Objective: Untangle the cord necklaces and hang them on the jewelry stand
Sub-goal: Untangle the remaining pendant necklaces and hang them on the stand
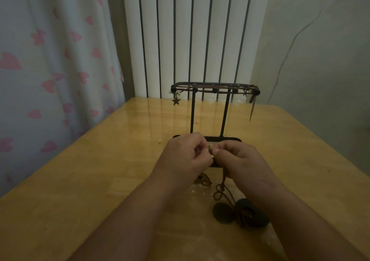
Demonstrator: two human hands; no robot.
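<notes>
**Both hands pinch a knot of cord in front of the stand**

The left hand (pixel 185 156) and the right hand (pixel 241 160) meet over the yellow glossy wooden table (pixel 96 172), fingertips together. Each has its thumb and forefinger curled in, pinching the same small knot of the tangled brown cord necklaces (pixel 219 190). The pinched spot sits between the two hands, just in front of the flat base of the black metal wire jewelry stand (pixel 192 112).

From that spot the cords drop below the hands and towards the person. One bunch of loops lies on the table under the left wrist. Another strand curls down beside the right wrist to two dark round pendants. These are a flat dark disc (pixel 222 212) and a dark ring (pixel 252 213), lying side by side on the table against the right forearm.

The stand rises upright behind the hands on two thin posts. A cord with dark beads runs along its top rail. A small dark star charm (pixel 176 101) dangles at the rail's left end, and a long dark strip (pixel 252 108) hangs at its right end.

Behind the table are a white ribbed radiator (pixel 190 30) and a pale curtain with pink hearts (pixel 50 64).
</notes>
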